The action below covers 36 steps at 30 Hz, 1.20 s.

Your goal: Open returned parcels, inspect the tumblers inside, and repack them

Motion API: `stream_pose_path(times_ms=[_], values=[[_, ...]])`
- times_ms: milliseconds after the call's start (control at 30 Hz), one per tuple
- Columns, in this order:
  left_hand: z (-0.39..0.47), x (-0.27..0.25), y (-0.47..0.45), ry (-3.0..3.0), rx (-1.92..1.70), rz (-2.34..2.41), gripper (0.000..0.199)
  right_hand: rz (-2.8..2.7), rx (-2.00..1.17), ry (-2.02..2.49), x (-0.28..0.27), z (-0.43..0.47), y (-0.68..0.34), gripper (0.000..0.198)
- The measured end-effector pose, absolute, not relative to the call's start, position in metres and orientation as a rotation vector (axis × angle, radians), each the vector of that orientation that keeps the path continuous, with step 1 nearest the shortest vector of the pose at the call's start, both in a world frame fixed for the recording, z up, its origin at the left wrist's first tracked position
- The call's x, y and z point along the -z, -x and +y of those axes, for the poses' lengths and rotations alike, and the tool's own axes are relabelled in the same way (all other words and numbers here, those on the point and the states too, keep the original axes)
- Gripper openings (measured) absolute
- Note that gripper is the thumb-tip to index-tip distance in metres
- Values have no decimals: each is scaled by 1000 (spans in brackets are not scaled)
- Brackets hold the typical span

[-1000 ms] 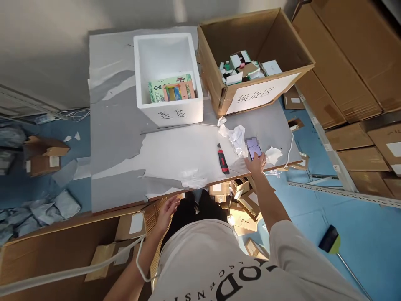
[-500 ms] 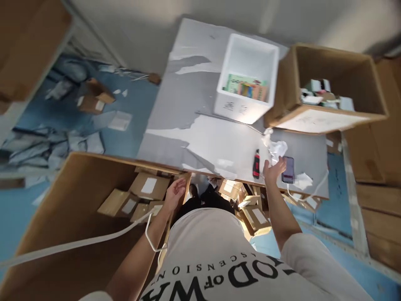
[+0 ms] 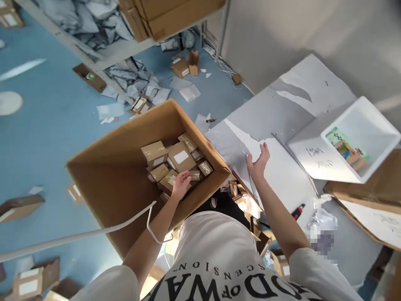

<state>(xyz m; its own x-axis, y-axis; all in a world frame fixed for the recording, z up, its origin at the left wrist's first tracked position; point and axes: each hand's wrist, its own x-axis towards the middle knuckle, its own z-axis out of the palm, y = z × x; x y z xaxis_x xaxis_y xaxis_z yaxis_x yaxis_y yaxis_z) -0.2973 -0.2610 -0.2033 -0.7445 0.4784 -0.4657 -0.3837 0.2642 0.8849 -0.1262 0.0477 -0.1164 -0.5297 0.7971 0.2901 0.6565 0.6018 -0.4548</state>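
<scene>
Inside a large cardboard box (image 3: pixel 115 146), my left hand (image 3: pixel 181 184) has its fingers closed at the end of a small taped cardboard box (image 3: pixel 194 175). Several other small cardboard boxes lie around it, one with a white label (image 3: pixel 181 156). My right hand (image 3: pixel 259 163) is open, fingers spread, over the grey-white tabletop (image 3: pixel 272 163), holding nothing. A red and black utility knife (image 3: pixel 297 212) lies on the table beside my right forearm.
On the right of the table are a white foam box (image 3: pixel 313 154) with colourful packages, a cardboard carton (image 3: pixel 369 188) and crumpled white paper (image 3: pixel 324 219). A white bent tube (image 3: pixel 94 234) crosses at left. Grey parcels (image 3: pixel 109 25) fill a shelf; cartons and scraps litter the blue floor.
The view has swung left toward the large box. My left hand has moved from its edge down to the small boxes inside. My right hand has moved left across the table, away from the phone.
</scene>
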Motion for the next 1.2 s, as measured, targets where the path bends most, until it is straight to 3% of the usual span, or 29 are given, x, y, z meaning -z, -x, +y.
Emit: stream_pose_path(times_ms=[233,533,900,1067,1200], values=[[-299,225,319,197,-1680,2040,66,-2623,-832,701,150,1,236,55],[-332,276,368,374,-1619,2310,69,-2708,-1356,236,268,-34,347,52],[-370,418,496,522,-1611,2396,92,-2863,-1808,662,438,-74,469,70],[-385,484,543,531,-1681,2313,91,-2692,-2128,871,505,-105,519,83],[-382,511,560,573,-1650,2267,86,-2522,-2337,770,545,-136,540,82]])
